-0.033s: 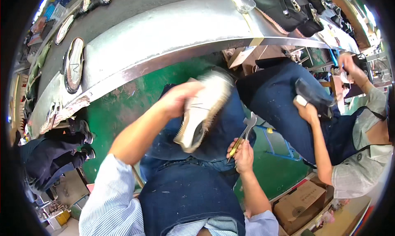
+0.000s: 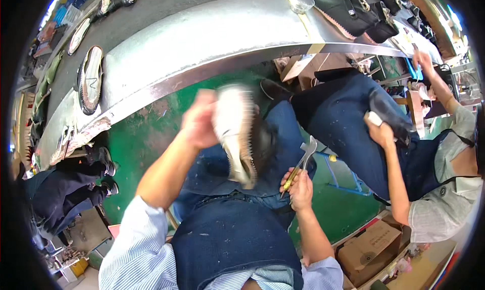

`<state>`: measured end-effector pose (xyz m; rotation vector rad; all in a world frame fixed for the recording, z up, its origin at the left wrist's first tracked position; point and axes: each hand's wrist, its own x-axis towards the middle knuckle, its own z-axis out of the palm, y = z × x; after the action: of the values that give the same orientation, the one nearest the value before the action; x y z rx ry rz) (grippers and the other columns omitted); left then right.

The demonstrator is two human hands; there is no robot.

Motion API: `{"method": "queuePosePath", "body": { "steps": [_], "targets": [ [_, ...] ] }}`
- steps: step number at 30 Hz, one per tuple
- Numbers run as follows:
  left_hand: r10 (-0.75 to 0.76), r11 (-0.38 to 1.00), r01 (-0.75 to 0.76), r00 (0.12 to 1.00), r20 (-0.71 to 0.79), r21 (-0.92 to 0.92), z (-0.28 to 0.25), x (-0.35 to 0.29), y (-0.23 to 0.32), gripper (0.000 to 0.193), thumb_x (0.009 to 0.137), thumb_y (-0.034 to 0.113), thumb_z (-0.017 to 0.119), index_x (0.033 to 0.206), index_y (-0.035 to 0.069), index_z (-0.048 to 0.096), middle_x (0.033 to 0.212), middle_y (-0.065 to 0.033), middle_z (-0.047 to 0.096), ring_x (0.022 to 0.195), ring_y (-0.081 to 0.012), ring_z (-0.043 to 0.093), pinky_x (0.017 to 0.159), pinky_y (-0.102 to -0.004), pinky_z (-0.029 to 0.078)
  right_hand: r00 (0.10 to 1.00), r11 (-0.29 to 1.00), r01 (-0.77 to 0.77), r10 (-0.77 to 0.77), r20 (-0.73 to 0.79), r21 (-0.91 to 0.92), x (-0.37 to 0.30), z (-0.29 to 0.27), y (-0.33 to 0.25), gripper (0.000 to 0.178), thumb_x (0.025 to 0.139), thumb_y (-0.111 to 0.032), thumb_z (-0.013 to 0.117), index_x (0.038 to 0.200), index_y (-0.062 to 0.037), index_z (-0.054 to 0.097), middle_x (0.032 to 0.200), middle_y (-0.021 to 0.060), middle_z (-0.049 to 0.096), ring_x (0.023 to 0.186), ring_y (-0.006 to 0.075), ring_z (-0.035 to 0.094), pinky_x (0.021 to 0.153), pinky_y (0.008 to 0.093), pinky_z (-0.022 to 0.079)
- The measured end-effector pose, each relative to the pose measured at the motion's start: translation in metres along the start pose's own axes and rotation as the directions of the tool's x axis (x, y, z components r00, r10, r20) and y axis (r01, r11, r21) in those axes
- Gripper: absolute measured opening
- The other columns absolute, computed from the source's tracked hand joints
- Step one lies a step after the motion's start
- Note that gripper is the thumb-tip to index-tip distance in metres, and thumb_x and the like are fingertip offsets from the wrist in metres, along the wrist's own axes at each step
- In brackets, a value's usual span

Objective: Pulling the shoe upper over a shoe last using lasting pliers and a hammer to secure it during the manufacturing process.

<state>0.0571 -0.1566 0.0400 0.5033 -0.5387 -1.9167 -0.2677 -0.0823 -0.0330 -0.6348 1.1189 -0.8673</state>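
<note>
My left hand (image 2: 199,121) grips a dark shoe with its pale, unfinished underside (image 2: 233,119) turned up. It is held over my lap, blurred by motion, with a jagged row along the sole's edge. My left fingers are partly hidden behind it. Lower and to the right, my right hand (image 2: 301,190) is closed round the handles of metal pincers (image 2: 307,156). Their curved head points up and away from me, and part of the handle looks yellow. The pincers and the shoe are apart. A dark blue apron (image 2: 232,239) covers my lap.
A metal-topped bench (image 2: 202,32) curves ahead, bearing an upturned shoe (image 2: 91,80) at left, a clear bowl (image 2: 301,3) and black boots (image 2: 343,12) at right. Beside me a co-worker's hand (image 2: 380,133) holds a dark shoe. A cardboard box (image 2: 369,249) lies lower right.
The shoe in my left hand has moved left and swung more upright, its sole facing me differently. My right hand and the pincers have barely moved. The co-worker's far hand has shifted slightly up.
</note>
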Motion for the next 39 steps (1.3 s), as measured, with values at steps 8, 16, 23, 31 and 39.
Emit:
{"method": "queuePosePath", "body": {
  "steps": [8, 16, 23, 31, 39],
  "targets": [
    [-0.192, 0.869, 0.332, 0.909, -0.37, 0.366, 0.001, -0.066, -0.087, 0.079, 0.076, 0.054, 0.079, 0.117, -0.001, 0.04, 0.117, -0.018, 0.055, 0.106, -0.0255, 0.059, 0.088, -0.0412, 0.053, 0.996, 0.996, -0.05, 0.045, 0.078, 0.069, 0.015, 0.003, -0.002, 0.052, 0.105, -0.046, 0.034, 0.115, 0.003, 0.05, 0.091, 0.0124, 0.061, 0.075, 0.0212, 0.063, 0.061, 0.0353, 0.055],
    [0.021, 0.164, 0.554, 0.825, -0.565, 0.816, 0.041, -0.044, -0.083, 0.102, 0.07, 0.055, 0.081, 0.129, -0.013, 0.033, 0.115, -0.0405, 0.056, 0.103, -0.0473, 0.063, 0.088, -0.0445, 0.053, 0.996, 0.997, -0.026, 0.032, 0.08, -0.067, 0.015, 0.015, -0.003, 0.051, 0.105, -0.044, 0.036, 0.115, 0.004, 0.05, 0.091, 0.0121, 0.061, 0.074, 0.0197, 0.063, 0.06, 0.0323, 0.055],
    [0.099, 0.498, 0.32, 0.902, -0.419, 0.806, -0.031, -0.036, -0.118, 0.096, 0.08, 0.042, 0.078, 0.147, -0.006, 0.028, 0.127, -0.0244, 0.059, 0.115, -0.033, 0.062, 0.1, -0.0384, 0.048, 0.998, 0.997, 0.001, 0.003, 0.058, -0.077, 0.011, 0.015, -0.008, 0.045, 0.105, -0.038, 0.04, 0.117, 0.0039, 0.05, 0.091, 0.0113, 0.06, 0.074, 0.0183, 0.062, 0.062, 0.0316, 0.055],
    [0.033, 0.835, 0.267, 0.848, -0.528, 0.481, -0.021, -0.041, -0.135, 0.075, 0.084, 0.013, 0.073, 0.144, -0.005, 0.032, 0.133, -0.0153, 0.055, 0.122, -0.0218, 0.053, 0.106, -0.0327, 0.041, 0.939, 0.683, 0.13, 0.147, 0.31, -0.719, -0.01, 0.022, -0.063, 0.034, 0.096, -0.02, 0.057, 0.118, 0.0062, 0.054, 0.097, 0.0129, 0.064, 0.083, 0.0216, 0.065, 0.072, 0.032, 0.052],
    [0.156, 0.551, 0.347, 0.851, -0.502, 0.759, 0.0, -0.049, -0.147, 0.104, 0.078, 0.023, 0.078, 0.149, -0.013, 0.011, 0.153, -0.03, 0.027, 0.144, -0.035, 0.028, 0.118, -0.0347, 0.025, 0.814, 0.014, 0.552, 0.207, 0.542, -0.834, -0.001, 0.053, -0.11, 0.048, 0.088, -0.009, 0.061, 0.13, 0.0108, 0.048, 0.119, 0.0288, 0.059, 0.111, 0.0421, 0.058, 0.097, 0.0453, 0.047]
  ]
}}
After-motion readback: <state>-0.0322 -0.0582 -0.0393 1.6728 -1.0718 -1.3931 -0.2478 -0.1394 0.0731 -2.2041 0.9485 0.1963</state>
